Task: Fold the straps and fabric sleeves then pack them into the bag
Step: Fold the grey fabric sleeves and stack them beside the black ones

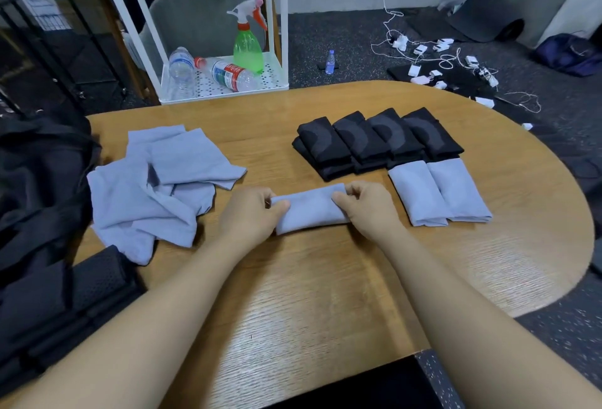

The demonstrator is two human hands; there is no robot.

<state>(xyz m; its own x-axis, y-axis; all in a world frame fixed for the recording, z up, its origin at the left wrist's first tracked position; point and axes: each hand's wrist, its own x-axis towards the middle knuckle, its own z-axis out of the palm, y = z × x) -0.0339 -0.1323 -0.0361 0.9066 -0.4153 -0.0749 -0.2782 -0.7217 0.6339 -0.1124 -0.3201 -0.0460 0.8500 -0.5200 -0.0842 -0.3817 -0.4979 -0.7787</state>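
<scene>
A folded light-blue fabric sleeve [311, 209] lies across the middle of the wooden table [325, 294]. My left hand [250, 214] pinches its left end and my right hand [366, 206] pinches its right end. To the left sits a loose pile of unfolded light-blue sleeves [156, 187]. Two folded light-blue sleeves [438, 193] lie side by side to the right. Behind them is a row of several folded black pieces [374, 139]. A black bag [39, 187] rests at the table's left edge.
A black mesh-covered item [65, 304] lies at the near left. Beyond the table stands a white shelf [221, 79] with plastic bottles and a green spray bottle [248, 47]. Chargers and cables [439, 63] are scattered on the dark floor.
</scene>
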